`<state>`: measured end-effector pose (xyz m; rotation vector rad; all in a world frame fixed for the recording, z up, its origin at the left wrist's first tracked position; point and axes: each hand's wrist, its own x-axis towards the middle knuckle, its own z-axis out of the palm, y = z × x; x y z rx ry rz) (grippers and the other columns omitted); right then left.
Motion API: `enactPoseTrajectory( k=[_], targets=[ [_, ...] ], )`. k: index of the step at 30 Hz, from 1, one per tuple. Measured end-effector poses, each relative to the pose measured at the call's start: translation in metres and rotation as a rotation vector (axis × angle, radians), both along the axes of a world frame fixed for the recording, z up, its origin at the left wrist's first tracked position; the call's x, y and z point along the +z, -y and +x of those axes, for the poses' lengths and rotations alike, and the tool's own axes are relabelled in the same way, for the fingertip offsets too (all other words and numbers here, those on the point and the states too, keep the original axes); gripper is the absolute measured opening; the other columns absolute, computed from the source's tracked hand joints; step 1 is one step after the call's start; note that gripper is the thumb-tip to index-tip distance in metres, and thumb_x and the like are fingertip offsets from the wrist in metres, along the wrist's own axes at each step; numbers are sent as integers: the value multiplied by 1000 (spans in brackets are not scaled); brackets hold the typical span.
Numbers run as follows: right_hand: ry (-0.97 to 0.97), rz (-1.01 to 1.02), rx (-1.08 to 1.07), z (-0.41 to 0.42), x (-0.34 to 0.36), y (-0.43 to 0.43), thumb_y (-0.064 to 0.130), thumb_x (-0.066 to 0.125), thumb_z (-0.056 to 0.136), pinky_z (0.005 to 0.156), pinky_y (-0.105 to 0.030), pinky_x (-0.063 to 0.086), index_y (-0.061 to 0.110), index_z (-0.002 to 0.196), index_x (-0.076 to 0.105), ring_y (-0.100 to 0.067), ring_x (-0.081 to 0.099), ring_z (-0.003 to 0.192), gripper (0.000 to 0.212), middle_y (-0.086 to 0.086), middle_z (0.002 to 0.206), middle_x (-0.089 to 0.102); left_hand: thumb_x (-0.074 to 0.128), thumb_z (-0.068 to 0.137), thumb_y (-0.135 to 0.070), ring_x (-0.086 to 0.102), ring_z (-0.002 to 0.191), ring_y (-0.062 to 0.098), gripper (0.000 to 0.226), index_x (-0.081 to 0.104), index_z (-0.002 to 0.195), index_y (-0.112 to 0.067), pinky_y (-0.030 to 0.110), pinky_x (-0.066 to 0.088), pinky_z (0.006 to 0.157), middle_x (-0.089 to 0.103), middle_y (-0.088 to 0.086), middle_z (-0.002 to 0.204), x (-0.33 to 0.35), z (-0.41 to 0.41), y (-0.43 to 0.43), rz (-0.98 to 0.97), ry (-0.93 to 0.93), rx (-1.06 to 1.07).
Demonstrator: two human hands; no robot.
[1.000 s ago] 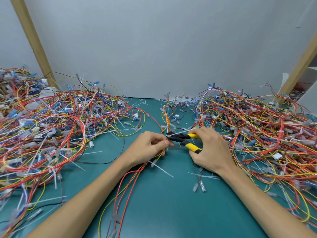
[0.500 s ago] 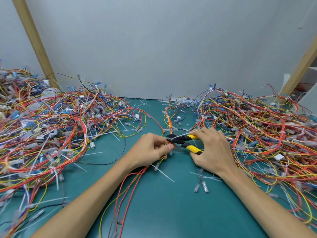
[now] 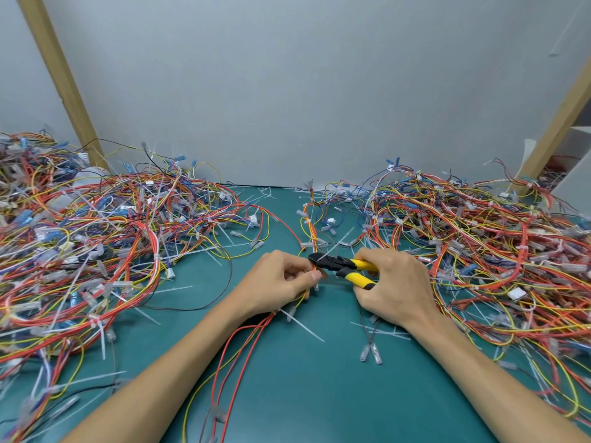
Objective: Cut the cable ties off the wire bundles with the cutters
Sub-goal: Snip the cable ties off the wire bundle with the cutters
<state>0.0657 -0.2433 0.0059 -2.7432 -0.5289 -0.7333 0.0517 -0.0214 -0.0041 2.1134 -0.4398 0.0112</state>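
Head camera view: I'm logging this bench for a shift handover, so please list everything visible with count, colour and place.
cutters: one, yellow handles and black head, centre of table, tip at the held bundle
wire bundle: one, red, orange and yellow, centre, running through the left hand
left wire pile: one, mixed red, yellow, blue and white, left side
right wire pile: one, same mixed colours, right side
loose cable ties: many, whitish, scattered on the mat
table mat: one, teal, under everything
wooden posts: two, tan, leaning at the back left and back right
back wall: one, grey, behind the table
left hand: one, pinches the bundle
right hand: one, grips the cutters
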Motion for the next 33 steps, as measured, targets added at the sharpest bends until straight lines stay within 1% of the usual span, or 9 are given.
enactPoseTrajectory(
  k=[3,7,12,18,24,27,29,31,33],
  targets=[
    [0,-1,-4,0,0,0,43,61,64,54,-24,29,28,76,61,-20,49,58,19,7,59,55,59,95,-30,47,53,11,22,71,83,-16,23,36,55,62,-5,58,-1,1,0,8,10,1],
    [-8,3,0,0,0,0,43,59,64,52,-23,31,29,76,62,-19,49,56,19,8,58,56,58,94,-31,48,54,11,23,70,81,-16,23,36,54,65,2,61,-1,1,0,12,12,-1],
    [-4,3,8,0,0,1,42,60,64,53,-23,33,29,77,62,-18,50,56,19,9,58,55,59,94,-31,47,53,11,24,66,73,-22,23,35,54,65,2,60,-1,0,0,8,16,1],
    [27,0,27,-1,-1,0,40,62,65,57,-27,39,28,80,61,-21,49,59,19,8,63,56,58,95,-32,51,57,13,25,71,83,-14,28,39,59,67,7,64,-1,1,0,0,5,7],
    [0,-14,50,3,-2,0,38,63,66,66,-32,38,28,90,59,-21,52,72,26,9,75,57,59,95,-34,49,55,12,25,73,88,-14,26,38,57,67,6,64,-1,1,-1,10,11,9],
    [1,-5,79,4,-2,0,37,65,67,70,-31,35,26,97,62,-22,56,80,31,9,85,62,58,92,-39,49,56,12,29,73,87,-15,27,37,57,67,5,64,-1,0,0,10,12,5],
    [6,-3,93,4,-2,1,37,64,68,72,-30,33,25,99,63,-22,56,84,34,9,89,64,59,92,-39,49,56,13,28,74,87,-15,28,38,58,67,4,63,-1,0,-1,6,9,5],
    [1,-10,100,3,-2,1,36,65,68,72,-31,33,25,99,62,-21,55,84,33,9,88,63,60,93,-36,48,55,12,26,74,86,-16,27,37,57,67,3,63,-1,0,-1,14,13,6],
    [-2,-20,92,2,-2,0,36,64,67,69,-31,33,25,93,61,-21,53,77,28,9,79,59,60,93,-36,48,54,12,26,72,81,-17,27,37,56,67,2,62,-1,0,-1,23,22,4]
  ],
)
